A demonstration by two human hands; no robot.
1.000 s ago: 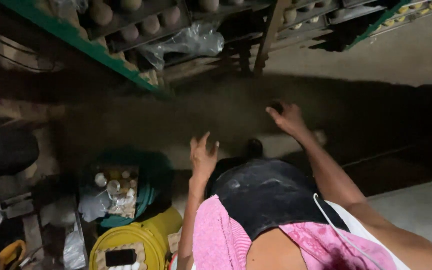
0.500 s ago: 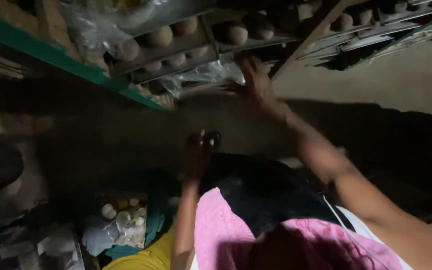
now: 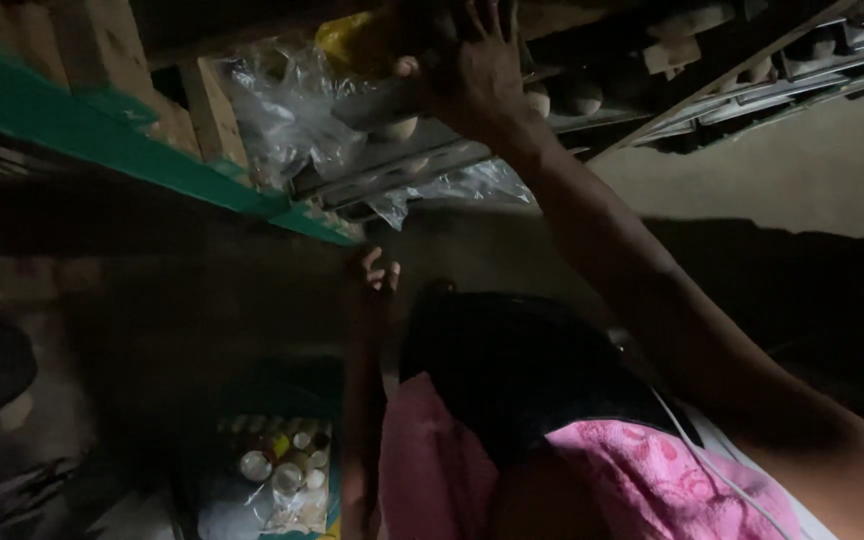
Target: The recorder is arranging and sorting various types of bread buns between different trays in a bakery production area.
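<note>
The right hand (image 3: 477, 75) reaches up to the shelf (image 3: 432, 165), its grip open, fingers spread flat against a dark object (image 3: 392, 95) just above the shelf's front edge; what the object is cannot be told. Round pale balls (image 3: 582, 98) and crumpled clear plastic (image 3: 272, 110) sit beside it. The left hand (image 3: 377, 275) hangs lower under the green shelf edge (image 3: 152, 165), fingers loosely curled, holding nothing.

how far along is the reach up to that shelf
Done: the right hand is up at the shelf, fingers spread beside the clear plastic bag. In hand: nothing looks closed in its grip; the left hand is low, open and empty. Left: the pale round pieces all sit on the shelf.
</note>
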